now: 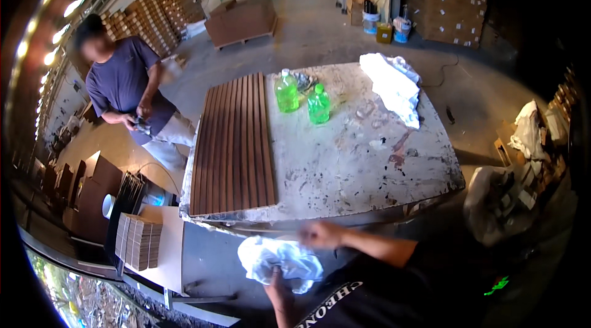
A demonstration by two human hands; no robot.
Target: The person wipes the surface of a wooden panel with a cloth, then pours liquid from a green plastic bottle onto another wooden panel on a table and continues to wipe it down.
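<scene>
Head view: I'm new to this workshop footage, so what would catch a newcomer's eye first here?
Two bright green bottles stand side by side on the stained worktable, right of a brown slatted panel lying flat on it. At the near edge, the left hand and right hand grip a crumpled white cloth. Another person stands at far left, handling something small.

Slatted panel (233, 146) left on table (357, 168), two bottles (301, 97) behind, cloth (280, 260) in front
</scene>
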